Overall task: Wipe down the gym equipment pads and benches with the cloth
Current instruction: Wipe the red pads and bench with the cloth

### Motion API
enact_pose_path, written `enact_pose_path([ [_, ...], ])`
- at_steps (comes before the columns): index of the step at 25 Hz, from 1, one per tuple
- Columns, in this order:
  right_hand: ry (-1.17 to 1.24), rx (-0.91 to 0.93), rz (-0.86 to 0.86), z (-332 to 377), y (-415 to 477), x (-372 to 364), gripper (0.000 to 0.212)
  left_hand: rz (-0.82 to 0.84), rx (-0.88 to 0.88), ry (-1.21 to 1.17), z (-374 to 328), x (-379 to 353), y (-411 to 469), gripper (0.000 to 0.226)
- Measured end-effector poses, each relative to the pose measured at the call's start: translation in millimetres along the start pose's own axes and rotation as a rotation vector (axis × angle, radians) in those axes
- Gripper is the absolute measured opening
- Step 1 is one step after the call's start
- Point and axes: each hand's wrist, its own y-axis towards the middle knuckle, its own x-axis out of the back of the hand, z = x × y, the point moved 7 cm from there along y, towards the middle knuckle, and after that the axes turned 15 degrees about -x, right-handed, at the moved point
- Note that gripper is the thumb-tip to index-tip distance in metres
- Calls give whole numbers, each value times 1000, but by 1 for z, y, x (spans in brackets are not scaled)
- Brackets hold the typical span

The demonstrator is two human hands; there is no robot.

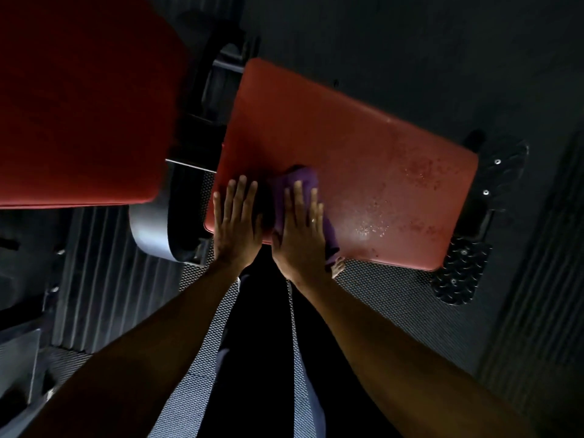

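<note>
both hands lie flat side by side, a little apart, at the near edge of the red seat pad [347,147]. the left hand [237,226] has straight fingers and rests bare on the pad, holding nothing. the right hand [300,235] presses with straight fingers on the purple cloth [298,178]. the cloth is bunched on the pad, and the palm hides most of it. one soft fold shows past the fingertips and one end hangs over the pad edge beside the wrist.

the seat pad looks smooth like vinyl, with rounded corners. small droplets [373,226] shine on its right half. a bigger back pad [79,99], darker red, is blurred and cut off at the upper left. the black frame [205,99] between the two pads is too dark to make out well. at the right a black metal plate [458,273] has a raised pattern and bright screws. the floor mat [110,273] at the left is ribbed.
</note>
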Motion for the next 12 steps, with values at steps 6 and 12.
enact_pose_path([
  [6,-253,135,-39,-103,-16,28,84,4,1,22,-9,0,1,59],
  [12,65,-286,-29,-39,-14,14,91,-49,-46,-33,-24,-1,24,55],
])
